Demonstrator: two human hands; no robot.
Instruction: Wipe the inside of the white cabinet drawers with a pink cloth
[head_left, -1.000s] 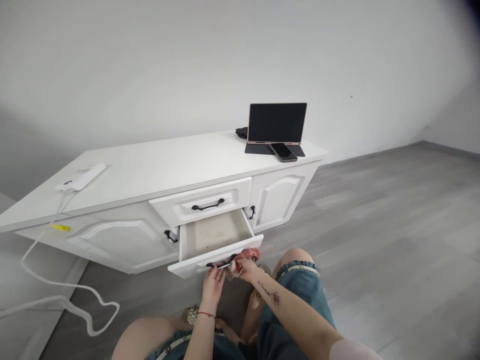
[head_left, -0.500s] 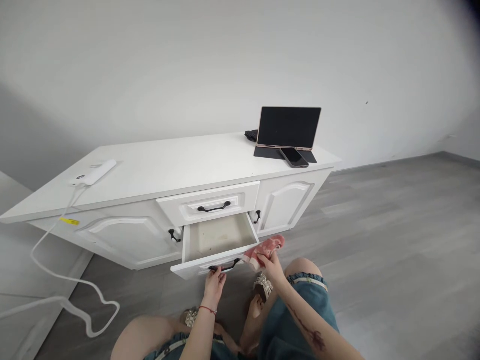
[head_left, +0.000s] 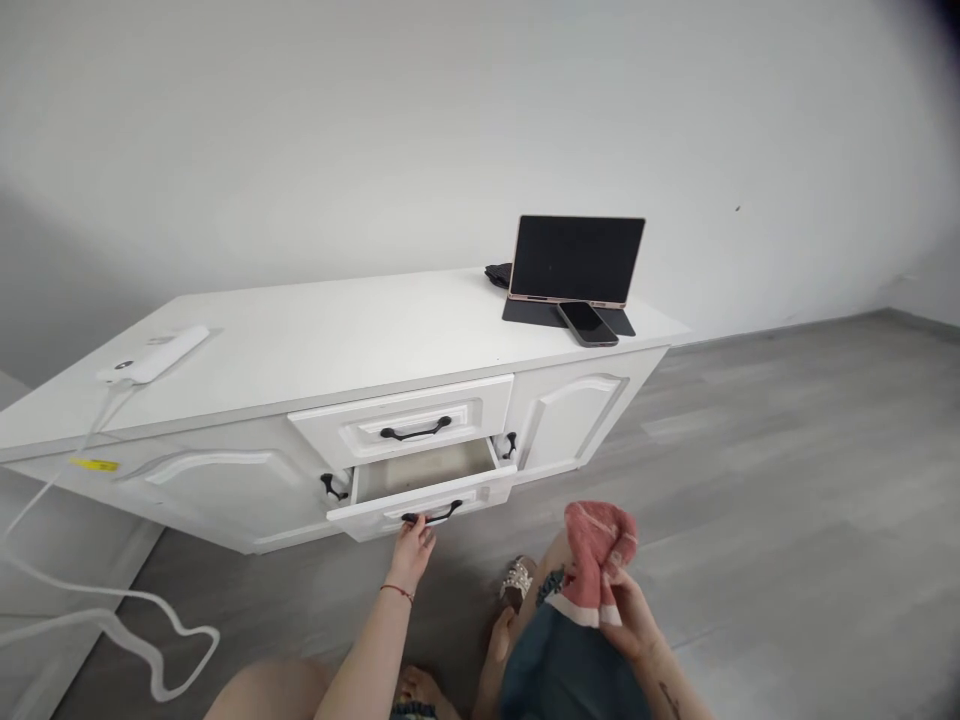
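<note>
The lower drawer of the white cabinet is partly pulled out, and part of its pale inside shows. My left hand has its fingers closed at the left end of that drawer's black handle. Over my right knee, my right hand grips a small pinkish-red towel with a white edge, bunched up at the middle. Above the open drawer, the upper drawer is closed.
On the white cabinet stand a dark-screened tablet and a phone, with a black folded item behind. A white power strip lies left, its cable looping down. Grey floor extends right.
The drawer has slid inward, with my left hand still at its handle. My right hand has drawn the towel away from the drawer, back and to the right.
</note>
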